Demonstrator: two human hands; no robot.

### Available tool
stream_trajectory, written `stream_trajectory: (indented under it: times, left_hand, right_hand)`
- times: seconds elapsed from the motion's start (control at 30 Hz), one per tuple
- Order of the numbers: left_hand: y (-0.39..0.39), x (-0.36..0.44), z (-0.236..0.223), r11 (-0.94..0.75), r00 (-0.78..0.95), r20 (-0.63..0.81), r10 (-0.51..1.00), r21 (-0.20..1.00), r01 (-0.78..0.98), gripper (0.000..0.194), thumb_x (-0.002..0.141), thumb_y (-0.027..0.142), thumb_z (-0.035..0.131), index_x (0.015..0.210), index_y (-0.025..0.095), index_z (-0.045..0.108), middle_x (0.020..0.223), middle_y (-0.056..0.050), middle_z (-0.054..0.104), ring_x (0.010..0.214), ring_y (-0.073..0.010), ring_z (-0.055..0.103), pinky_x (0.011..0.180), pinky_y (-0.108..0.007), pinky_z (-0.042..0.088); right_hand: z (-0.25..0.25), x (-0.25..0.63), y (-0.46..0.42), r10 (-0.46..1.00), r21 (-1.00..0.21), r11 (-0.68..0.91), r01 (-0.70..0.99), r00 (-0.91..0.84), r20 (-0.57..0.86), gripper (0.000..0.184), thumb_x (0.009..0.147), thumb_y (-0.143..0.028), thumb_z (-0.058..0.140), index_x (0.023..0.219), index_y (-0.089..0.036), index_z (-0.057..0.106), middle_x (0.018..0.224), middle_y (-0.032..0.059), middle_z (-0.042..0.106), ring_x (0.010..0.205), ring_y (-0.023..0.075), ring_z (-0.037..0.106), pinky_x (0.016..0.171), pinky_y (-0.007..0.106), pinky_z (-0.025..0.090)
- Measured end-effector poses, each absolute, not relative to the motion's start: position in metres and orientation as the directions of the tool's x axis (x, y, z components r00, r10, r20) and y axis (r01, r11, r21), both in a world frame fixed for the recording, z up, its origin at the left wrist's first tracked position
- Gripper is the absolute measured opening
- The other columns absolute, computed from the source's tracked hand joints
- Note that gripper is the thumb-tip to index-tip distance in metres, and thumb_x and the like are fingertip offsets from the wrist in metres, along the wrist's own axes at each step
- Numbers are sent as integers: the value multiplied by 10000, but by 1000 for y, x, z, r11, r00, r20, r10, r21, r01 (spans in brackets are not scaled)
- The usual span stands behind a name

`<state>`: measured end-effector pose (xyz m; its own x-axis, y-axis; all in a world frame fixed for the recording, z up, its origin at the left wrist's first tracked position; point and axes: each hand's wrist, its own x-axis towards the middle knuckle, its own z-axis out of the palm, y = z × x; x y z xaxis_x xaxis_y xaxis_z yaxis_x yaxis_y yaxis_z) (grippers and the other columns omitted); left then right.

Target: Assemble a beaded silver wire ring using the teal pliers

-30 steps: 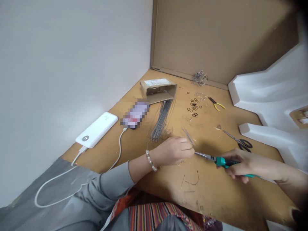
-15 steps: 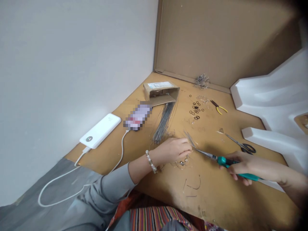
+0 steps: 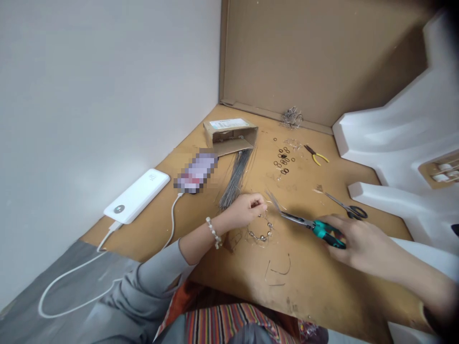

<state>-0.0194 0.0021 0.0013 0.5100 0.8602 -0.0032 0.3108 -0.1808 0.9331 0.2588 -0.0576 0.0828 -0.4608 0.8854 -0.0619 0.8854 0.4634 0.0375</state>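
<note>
Between the pinched thumb and fingers of my left hand (image 3: 247,208) hangs a thin wire ring with several shiny beads (image 3: 263,238). The exact spot where the fingers meet the wire is too small to make out. My right hand (image 3: 353,239) is wrapped round long-nose pliers (image 3: 321,230) with teal and black handles. The pliers' tips point left, a short way from the left fingertips, near a few loose straight wires (image 3: 274,201) on the table. Whether the jaws hold anything cannot be made out.
A bundle of grey wires (image 3: 234,179) sticks out of a cardboard box (image 3: 231,136). Dark rings (image 3: 284,161), yellow-handled pliers (image 3: 316,155) and scissors (image 3: 346,206) lie beyond my hands. A phone (image 3: 198,172) and white power bank (image 3: 138,196) with cable are left; white foam (image 3: 373,143) stands right.
The plier tips have come away from my left fingertips, and the pliers are turned differently in my right hand. More of the beaded wire ring shows under my left hand. The view has shifted slightly.
</note>
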Motion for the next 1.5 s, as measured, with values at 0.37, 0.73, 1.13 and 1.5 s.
stream_trajectory:
  times: [0.37,0.73,1.13,1.5]
  left_hand:
    - [2,-21,7,112,621,-200,758,978,179,249,811,365,515,678,158,470,558,62,421,487,-62,372,501,-204,302]
    - [2,-22,2,271,683,-248,688,960,76,282,802,374,544,659,151,446,569,67,420,471,-36,336,479,-194,240]
    - [2,-22,6,312,664,-292,688,946,93,279,789,363,547,644,148,443,548,69,408,455,-32,319,460,-186,222]
    - [3,-22,2,325,669,-298,681,941,89,289,774,384,551,634,157,440,547,67,401,458,-39,313,448,-183,214]
  right_hand:
    - [84,249,-59,574,511,671,538,-812,101,329,881,-147,477,1199,-192,546,793,54,609,746,208,517,673,333,341]
    - [88,237,-53,524,581,647,494,-842,132,332,896,-82,413,1188,-168,546,825,72,627,750,212,478,655,335,290]
    - [88,237,-53,514,567,656,498,-845,147,343,884,-70,438,1188,-174,557,806,62,624,752,205,507,654,333,309]
    - [89,234,-53,499,582,656,480,-855,142,352,884,-65,418,1205,-155,530,814,66,627,747,214,500,650,340,312]
